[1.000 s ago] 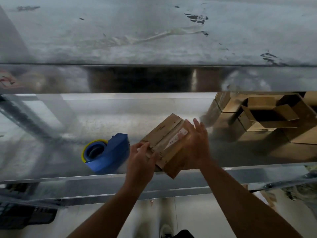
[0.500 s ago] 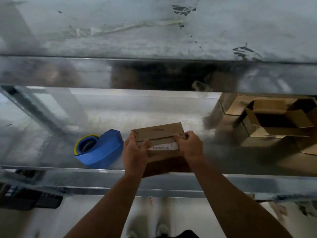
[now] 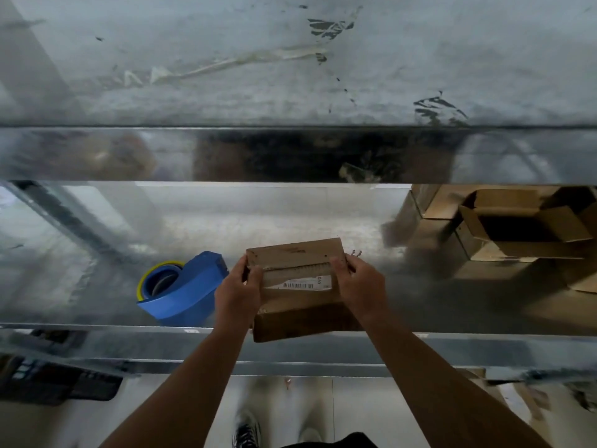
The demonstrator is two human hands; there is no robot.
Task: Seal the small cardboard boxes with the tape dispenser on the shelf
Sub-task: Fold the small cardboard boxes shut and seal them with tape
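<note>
A small cardboard box with a white barcode label sits at the front edge of the metal shelf, its top flaps folded down. My left hand grips its left end, thumb on top. My right hand grips its right end the same way. The blue tape dispenser with a yellow-rimmed roll lies on the shelf just left of my left hand, untouched.
Several cardboard boxes stand at the shelf's right, one with open flaps. Another metal shelf runs overhead. Below the shelf edge, the floor and my shoes show; a dark crate sits lower left.
The box has been turned from a tilted diagonal pose to lie square on the shelf edge. Both hands shifted to its two ends, thumbs on the closed flaps.
</note>
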